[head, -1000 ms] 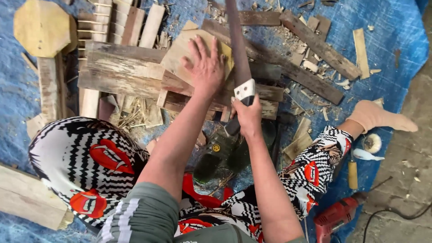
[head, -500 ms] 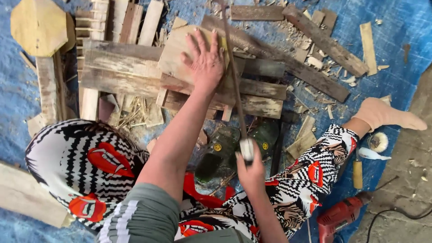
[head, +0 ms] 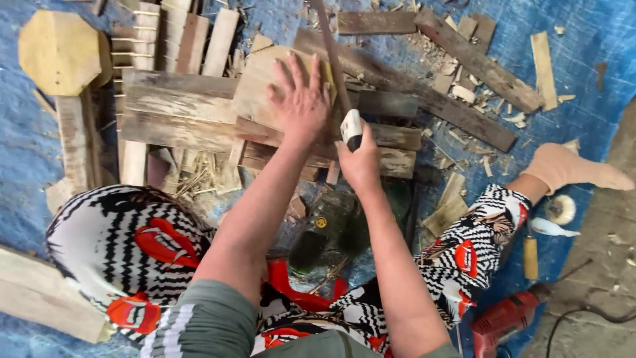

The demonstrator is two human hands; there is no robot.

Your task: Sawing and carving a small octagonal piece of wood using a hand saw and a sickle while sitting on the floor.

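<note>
Pale wood board (head: 265,86) lies flat on a stack of weathered planks (head: 179,113), pinned under the left hand (head: 301,99), palm down, fingers spread, gripping nothing. A handsaw (head: 331,59) runs along the board's right edge; its long axis points away from the body, blade leading up and slightly left toward the top of the view. Right hand (head: 361,162) is shut around the saw's black-and-white handle (head: 351,129), sitting just nearer the body than the left hand and just to its right. So the saw lies straight ahead of the right grip, blade close beside the left fingers, nearly touching the thumb side; whether it touches cannot be told. The right hand is the one on the tool, the left is the one on the board.

Outward: more dark planks (head: 464,59) cross diagonally upper right, with chips and offcuts scattered on a blue tarp (head: 583,66). An octagonal wood piece (head: 59,53) lies upper left. Patterned black-white-red trousers (head: 112,245) cover both knees; a socked foot (head: 570,169) rests at right. A red power drill (head: 507,318) lies lower right, near a wooden-handled tool (head: 530,255). A dark green object (head: 334,225) sits between the legs; its kind cannot be told.
</note>
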